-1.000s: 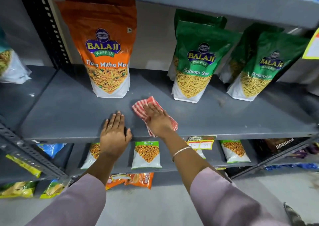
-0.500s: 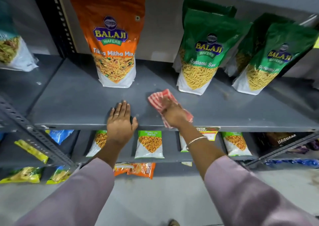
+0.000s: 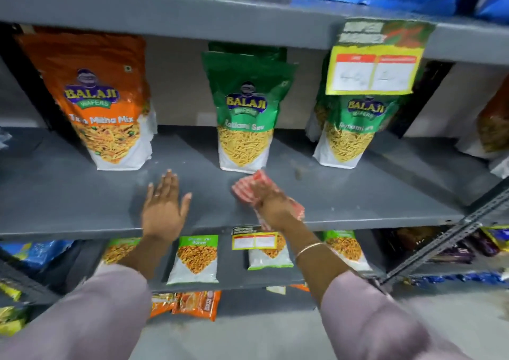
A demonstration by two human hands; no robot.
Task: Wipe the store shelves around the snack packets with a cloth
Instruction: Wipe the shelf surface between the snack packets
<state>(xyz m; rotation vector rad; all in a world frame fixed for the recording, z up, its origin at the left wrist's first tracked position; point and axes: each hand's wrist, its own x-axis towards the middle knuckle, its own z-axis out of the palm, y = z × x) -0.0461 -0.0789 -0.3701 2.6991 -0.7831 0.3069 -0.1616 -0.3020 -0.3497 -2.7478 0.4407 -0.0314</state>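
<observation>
A grey metal shelf (image 3: 358, 194) carries an orange Balaji snack packet (image 3: 107, 106) on the left and two green Balaji packets, one in the middle (image 3: 245, 112) and one at the right (image 3: 349, 136). My right hand (image 3: 271, 208) presses a red-and-white striped cloth (image 3: 248, 187) flat on the shelf, just in front of the middle green packet. My left hand (image 3: 165, 208) lies flat on the shelf near its front edge, fingers spread, holding nothing, in front of the gap between the orange and green packets.
A yellow price tag (image 3: 371, 68) hangs from the shelf above, over the right green packet. Smaller snack packets (image 3: 195, 260) and a small tag (image 3: 254, 240) sit on the lower shelf. A perforated steel upright (image 3: 446, 235) slants at the right. More packets stand at the far right (image 3: 493, 128).
My right hand has slid the cloth to the right and farther in, toward the middle green packet. The camera has tilted up, showing the upper shelf and its price tag. My left hand stays flat.
</observation>
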